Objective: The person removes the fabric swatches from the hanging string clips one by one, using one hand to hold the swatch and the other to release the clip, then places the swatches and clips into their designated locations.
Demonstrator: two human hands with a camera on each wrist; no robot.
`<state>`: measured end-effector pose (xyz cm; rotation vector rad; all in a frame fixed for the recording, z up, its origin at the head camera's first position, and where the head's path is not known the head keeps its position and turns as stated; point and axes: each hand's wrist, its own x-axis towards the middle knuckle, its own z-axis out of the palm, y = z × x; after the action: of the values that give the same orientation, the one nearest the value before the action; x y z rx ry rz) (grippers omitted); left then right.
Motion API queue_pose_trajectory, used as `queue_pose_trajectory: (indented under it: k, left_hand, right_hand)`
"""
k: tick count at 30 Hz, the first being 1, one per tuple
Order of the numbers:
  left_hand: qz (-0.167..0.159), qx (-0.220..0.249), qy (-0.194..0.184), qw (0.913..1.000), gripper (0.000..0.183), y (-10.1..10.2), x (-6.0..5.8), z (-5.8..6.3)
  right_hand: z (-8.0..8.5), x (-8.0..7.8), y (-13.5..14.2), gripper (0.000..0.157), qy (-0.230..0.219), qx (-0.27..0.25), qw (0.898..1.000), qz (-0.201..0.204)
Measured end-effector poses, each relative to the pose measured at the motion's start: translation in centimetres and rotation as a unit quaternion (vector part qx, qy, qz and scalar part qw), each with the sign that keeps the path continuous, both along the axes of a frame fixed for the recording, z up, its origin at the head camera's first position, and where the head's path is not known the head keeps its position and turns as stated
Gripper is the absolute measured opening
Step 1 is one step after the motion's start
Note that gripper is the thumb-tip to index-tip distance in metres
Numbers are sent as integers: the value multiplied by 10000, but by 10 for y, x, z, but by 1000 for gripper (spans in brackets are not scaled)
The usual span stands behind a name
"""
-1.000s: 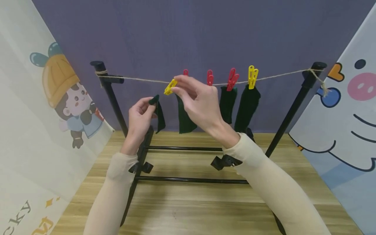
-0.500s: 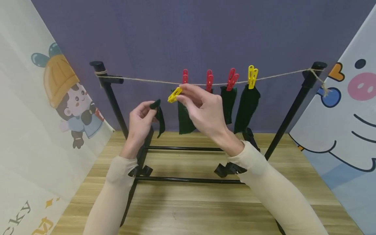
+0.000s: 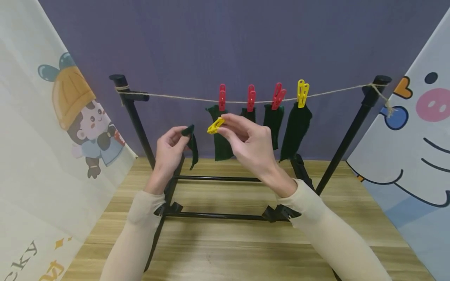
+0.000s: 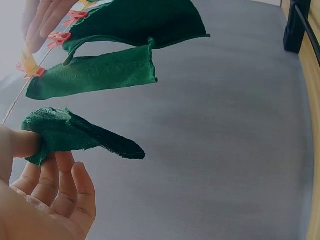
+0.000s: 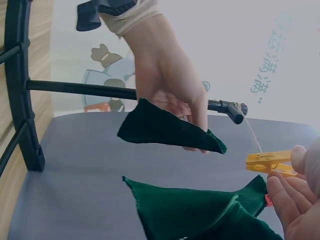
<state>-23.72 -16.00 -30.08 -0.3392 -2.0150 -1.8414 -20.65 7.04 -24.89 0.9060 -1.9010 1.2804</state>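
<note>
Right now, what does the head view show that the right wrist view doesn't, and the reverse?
Only the head view: the upper yellow clothespin on the rightmost hanging cloth, and the pink snout drawing.

Only the right wrist view: teal characters at upper right.

Both: the left hand holding an unclipped green cloth, and the right hand pinching another yellow clothespin.

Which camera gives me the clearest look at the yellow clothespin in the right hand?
The right wrist view: the yellow clothespin is large and side-on, pinched by the right hand. The head view shows it smaller and tilted; the left wrist view, washed out, overlapping a red clothespin.
</note>
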Motion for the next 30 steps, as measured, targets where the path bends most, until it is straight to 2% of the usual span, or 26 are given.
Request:
queue_pose_trajectory:
  k: [8,15,24,30]
  left_hand:
    - [-13,-13,-184,9998,13,1,3,-2]
    - [-69,-5,-518,9986,16,2,3,-16]
    - [-21,-46,-459,9989,17,-2,7,-23]
    - [-8,-59,-505,9987,19,-5,7,-28]
  right_hand:
    - [-14,2,7,33,-254,0,9997,-50]
    - [-25,4,10,34,-736,-163,9971,26]
    - [-39,9,13,33,-1030,-333,9941,95]
    - [-45,10,13,32,-1229,-564,9901,369]
